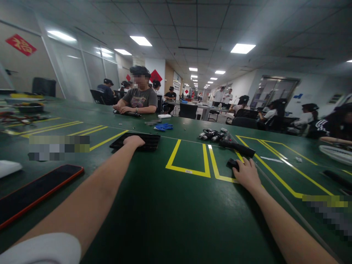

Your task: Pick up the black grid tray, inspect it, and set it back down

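On the left, my left hand (134, 140) rests on a black ridged tray (150, 142) that lies on the green table (176, 205); its fingers are too small and foreshortened to make out. Further right, my right hand (247, 173) has its fingertips around a small black object (232, 163) at the edge of a yellow taped outline. Just beyond that hand lies a dark cylindrical item (239, 147), beside a cluster of metal and black parts (213, 135).
A blue glove (164, 127) lies beyond the tray. An orange-edged dark phone-like slab (41, 190) is at the near left. Across the table sits a person (141, 97) with both hands near a dark object. Yellow tape outlines (189, 172) mark the tabletop.
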Available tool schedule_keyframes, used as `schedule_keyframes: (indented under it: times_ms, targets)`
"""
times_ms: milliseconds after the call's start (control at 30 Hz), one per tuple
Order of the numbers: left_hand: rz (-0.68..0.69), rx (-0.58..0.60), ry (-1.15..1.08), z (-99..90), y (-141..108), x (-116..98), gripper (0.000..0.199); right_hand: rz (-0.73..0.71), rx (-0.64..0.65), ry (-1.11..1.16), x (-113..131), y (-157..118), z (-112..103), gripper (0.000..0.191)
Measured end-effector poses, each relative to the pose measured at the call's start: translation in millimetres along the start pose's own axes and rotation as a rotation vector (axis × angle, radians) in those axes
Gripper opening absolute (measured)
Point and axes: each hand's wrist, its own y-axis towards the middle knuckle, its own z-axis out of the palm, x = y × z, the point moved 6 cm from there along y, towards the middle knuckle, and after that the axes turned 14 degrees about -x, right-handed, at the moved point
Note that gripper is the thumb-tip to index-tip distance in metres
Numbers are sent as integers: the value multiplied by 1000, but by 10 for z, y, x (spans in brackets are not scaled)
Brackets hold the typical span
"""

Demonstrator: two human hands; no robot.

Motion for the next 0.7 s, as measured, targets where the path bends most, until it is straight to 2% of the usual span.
schedule_keyframes:
  times_ms: [133,233,367,467,567,700]
  targets:
    - [52,-1,21,6,-288,-116,49,81,17,181,-32,58,-18,41]
    - [191,-27,-87,-13,-699,-350,51,172,53,437,171,7,-137,42]
    - [403,-79,-468,-101,-1417,-712,44,166,179,1059,899,-245,-416,47]
    - [513,-73,-668,-148,-1854,-853,45,72,284,1416,1418,-454,-626,46]
    - [609,-11,-759,-150,-2097,-896,46,-35,288,1502,1630,-566,-722,42]
    - [656,75,-775,-128,-2190,-870,46,-163,249,1416,1650,-592,-700,40]
